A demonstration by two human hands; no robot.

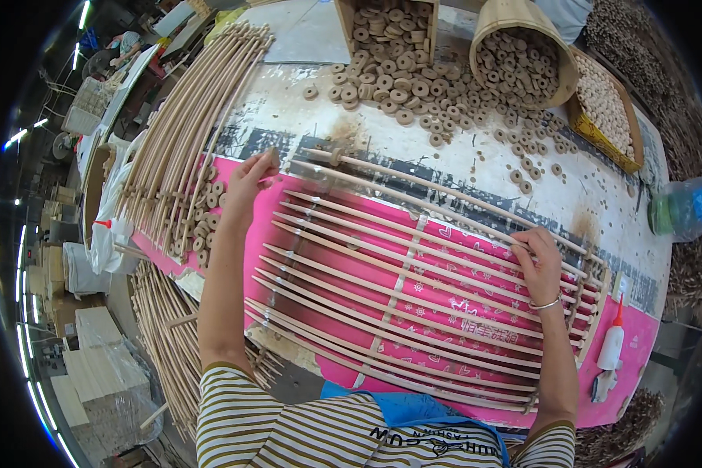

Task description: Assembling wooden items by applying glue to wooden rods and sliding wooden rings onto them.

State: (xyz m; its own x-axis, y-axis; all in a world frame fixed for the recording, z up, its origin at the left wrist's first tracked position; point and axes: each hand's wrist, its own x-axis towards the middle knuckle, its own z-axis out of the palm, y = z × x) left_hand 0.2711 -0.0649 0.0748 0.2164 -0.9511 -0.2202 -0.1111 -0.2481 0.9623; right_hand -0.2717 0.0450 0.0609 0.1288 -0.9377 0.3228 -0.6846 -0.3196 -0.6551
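Note:
A frame of several curved pale rattan rods (413, 288) lies on a pink patterned sheet (460, 312) on the table. My left hand (249, 181) pinches the left end of one of the far rods at the frame's upper left corner. My right hand (538, 261) rests on rods near the frame's right end, fingers curled over one of them. A wooden ring (336, 154) sits threaded on the farthest rod.
Many small wooden rings (437, 93) lie scattered at the table's far side, beside a box (386, 27), a round basket (522, 58) and a tray (604, 101) of them. Loose rods (187, 132) are stacked at left. A white glue bottle (610, 343) stands at right.

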